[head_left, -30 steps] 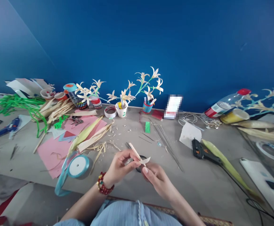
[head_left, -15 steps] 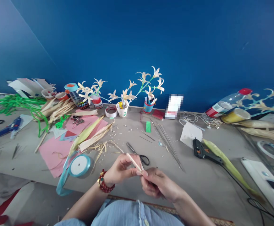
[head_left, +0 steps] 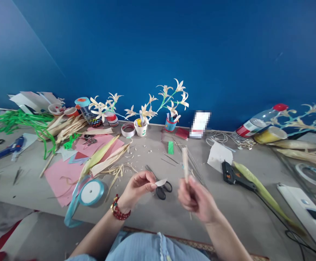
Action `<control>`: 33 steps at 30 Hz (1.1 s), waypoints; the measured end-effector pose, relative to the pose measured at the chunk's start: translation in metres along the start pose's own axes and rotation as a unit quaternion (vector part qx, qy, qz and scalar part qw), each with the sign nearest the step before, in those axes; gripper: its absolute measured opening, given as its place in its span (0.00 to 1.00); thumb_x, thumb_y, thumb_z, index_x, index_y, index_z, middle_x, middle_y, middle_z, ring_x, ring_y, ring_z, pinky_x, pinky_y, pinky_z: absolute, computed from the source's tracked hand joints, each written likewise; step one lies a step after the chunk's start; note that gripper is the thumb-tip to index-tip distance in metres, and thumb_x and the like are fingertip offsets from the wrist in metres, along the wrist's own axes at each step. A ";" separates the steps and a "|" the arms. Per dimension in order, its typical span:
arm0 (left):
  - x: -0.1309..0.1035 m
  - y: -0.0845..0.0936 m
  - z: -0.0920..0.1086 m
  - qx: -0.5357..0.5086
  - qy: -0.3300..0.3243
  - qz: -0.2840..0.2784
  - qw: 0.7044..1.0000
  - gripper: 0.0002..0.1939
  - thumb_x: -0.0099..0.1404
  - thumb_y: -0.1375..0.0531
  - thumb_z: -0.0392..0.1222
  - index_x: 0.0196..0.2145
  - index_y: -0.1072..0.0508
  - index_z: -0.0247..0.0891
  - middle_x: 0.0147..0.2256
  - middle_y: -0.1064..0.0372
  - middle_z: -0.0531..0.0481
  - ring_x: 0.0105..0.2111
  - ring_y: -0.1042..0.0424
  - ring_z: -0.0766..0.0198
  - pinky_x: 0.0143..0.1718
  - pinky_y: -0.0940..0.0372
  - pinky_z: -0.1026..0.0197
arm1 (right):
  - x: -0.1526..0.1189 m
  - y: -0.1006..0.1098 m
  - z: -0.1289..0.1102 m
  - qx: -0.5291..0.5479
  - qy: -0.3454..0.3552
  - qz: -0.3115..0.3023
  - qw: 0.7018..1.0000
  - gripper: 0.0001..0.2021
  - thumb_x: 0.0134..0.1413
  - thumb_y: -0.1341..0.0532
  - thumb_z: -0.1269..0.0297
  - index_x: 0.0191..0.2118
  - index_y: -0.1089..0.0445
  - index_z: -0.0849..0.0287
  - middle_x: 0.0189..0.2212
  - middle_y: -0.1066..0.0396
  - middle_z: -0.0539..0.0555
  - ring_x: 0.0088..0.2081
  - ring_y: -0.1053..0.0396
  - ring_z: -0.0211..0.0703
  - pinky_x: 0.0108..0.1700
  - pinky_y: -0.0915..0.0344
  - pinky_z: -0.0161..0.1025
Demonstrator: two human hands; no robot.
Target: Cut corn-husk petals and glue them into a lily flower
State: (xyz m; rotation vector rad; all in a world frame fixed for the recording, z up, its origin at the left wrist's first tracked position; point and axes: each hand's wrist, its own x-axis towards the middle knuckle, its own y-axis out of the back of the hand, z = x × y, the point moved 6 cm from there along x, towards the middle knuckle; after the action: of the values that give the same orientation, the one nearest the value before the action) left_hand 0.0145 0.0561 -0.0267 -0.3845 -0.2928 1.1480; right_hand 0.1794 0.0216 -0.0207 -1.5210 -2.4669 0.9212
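Between thumb and fingers, my left hand (head_left: 141, 186) pinches a small pale petal-like piece (head_left: 161, 182). My right hand (head_left: 197, 198) is wrapped round the lower end of an upright pale husk roll (head_left: 185, 161); a thin stem shows below the fist. The two hands are apart. Black-handled scissors (head_left: 161, 192) lie on the table just beyond and beside my left fingertips, partly hidden by the petal-like piece.
Blue ribbon spool (head_left: 91, 191), corn husks (head_left: 110, 159) and pink paper (head_left: 56, 181) lie left. A black glue gun (head_left: 236, 177), water bottle (head_left: 252, 127) and power strip (head_left: 300, 210) are right. Cups with husk flowers (head_left: 141, 127) stand along the blue wall.
My hands were together and have moved apart. My right hand has shifted right and up with the husk roll, now upright; the petal-like piece shows in my left fingers.
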 end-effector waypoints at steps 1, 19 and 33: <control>-0.001 -0.003 0.002 0.005 -0.005 0.001 1.000 0.08 0.57 0.33 0.38 0.27 0.29 0.34 0.25 0.34 0.52 0.26 0.36 0.69 0.30 0.40 0.66 | 0.002 0.001 0.003 -0.041 -0.006 0.045 0.998 0.25 0.55 0.44 0.38 0.23 0.42 0.57 0.13 0.55 0.39 0.15 0.65 0.28 0.15 0.66 0.29; -0.008 -0.021 0.005 0.085 -0.031 -0.104 0.990 0.09 0.60 0.35 0.42 0.29 0.25 0.33 0.28 0.31 0.48 0.30 0.33 0.64 0.35 0.37 0.61 | 0.007 -0.043 0.029 -0.037 -0.089 -0.085 0.992 0.28 0.55 0.41 0.42 0.16 0.45 0.58 0.11 0.53 0.40 0.13 0.59 0.27 0.15 0.65 0.31; -0.004 -0.010 -0.001 0.013 0.015 -0.011 1.000 0.10 0.57 0.33 0.41 0.27 0.30 0.33 0.25 0.34 0.51 0.26 0.35 0.69 0.30 0.40 0.65 | -0.006 0.001 0.006 -0.046 0.007 -0.010 0.999 0.24 0.57 0.43 0.42 0.25 0.39 0.59 0.15 0.51 0.40 0.15 0.62 0.28 0.15 0.62 0.27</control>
State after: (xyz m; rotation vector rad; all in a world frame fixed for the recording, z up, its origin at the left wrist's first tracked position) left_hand 0.0212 0.0487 -0.0233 -0.3757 -0.2550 1.1220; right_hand 0.1807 0.0145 -0.0246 -1.5222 -2.5428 0.8019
